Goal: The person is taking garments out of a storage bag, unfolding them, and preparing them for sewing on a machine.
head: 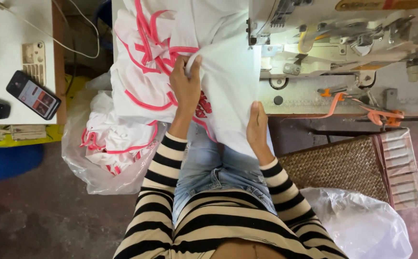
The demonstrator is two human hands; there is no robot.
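White knit cloth, trimmed in pink binding, makes up the garment piece point(228, 91) that both hands are working at the near edge of the bench point(314, 103), just left of the sewing machine point(343, 43). The left hand point(186, 88) has its fingers point(193, 67) closed, pinching a fold of the cloth near the top of the piece. The right hand point(257, 124) lies along the lower right edge, thumb on top; its other fingers are tucked under the cloth, so it seems to be gripping that edge, though I cannot see them.

Judging by how it drapes and wrinkles over the person's lap, the piece is light, soft and limp, with no stiffness of its own. It would sag wherever it is unsupported, so two spaced holds along an edge or seam suit it best; the pink binding looks a firmer place to pinch.

More white and pink pieces point(141, 72) are heaped at the bench's left edge, spilling toward a clear plastic bag point(98, 168). A phone point(33, 95) lies on a side table at the far left.
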